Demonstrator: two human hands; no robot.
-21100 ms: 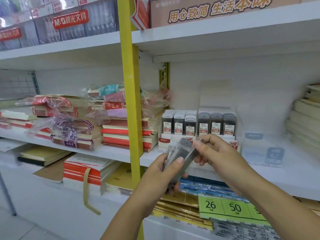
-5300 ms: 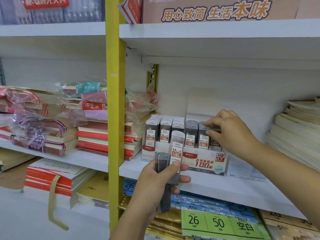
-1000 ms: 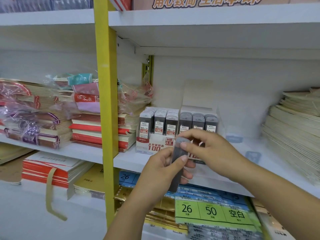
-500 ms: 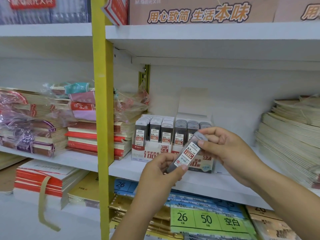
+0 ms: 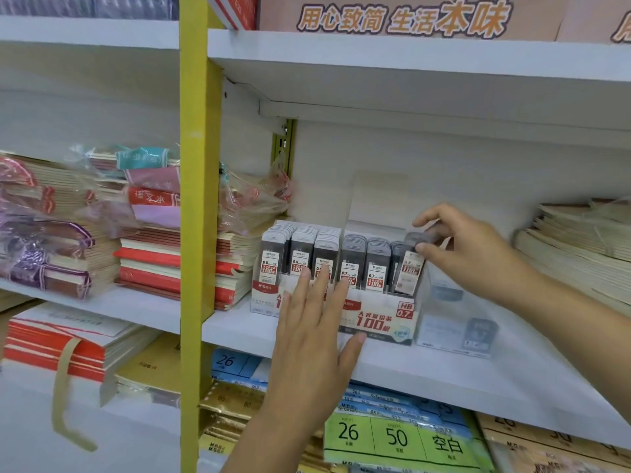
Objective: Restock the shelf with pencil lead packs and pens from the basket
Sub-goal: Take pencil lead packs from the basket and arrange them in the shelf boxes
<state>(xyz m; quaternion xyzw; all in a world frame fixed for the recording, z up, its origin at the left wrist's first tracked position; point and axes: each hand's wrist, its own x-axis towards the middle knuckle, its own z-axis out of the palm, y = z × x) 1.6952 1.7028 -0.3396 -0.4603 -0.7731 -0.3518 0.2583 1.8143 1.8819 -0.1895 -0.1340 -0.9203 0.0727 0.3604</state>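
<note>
Gently, with your right hand [image 5: 478, 257] pinching the tilted lead pack [image 5: 409, 272] in the rightmost row of the display box [image 5: 377, 320], near the front edge of the shelf [image 5: 444, 380] — seat it upright while your flat left hand [image 5: 312, 339] braces the box.

The sign [image 5: 403, 18] above the top shelf reads 用心致简 生活本味; the left packs [image 5: 269, 264] say 0.5 and 100, the right packs [image 5: 375, 278] 0.7 and 100; the box [image 5: 379, 322] bears HB 0.7 and 100; a green label [image 5: 396, 438] shows 26, 50, 空白; a blue label [image 5: 227, 361] shows 26.
</note>
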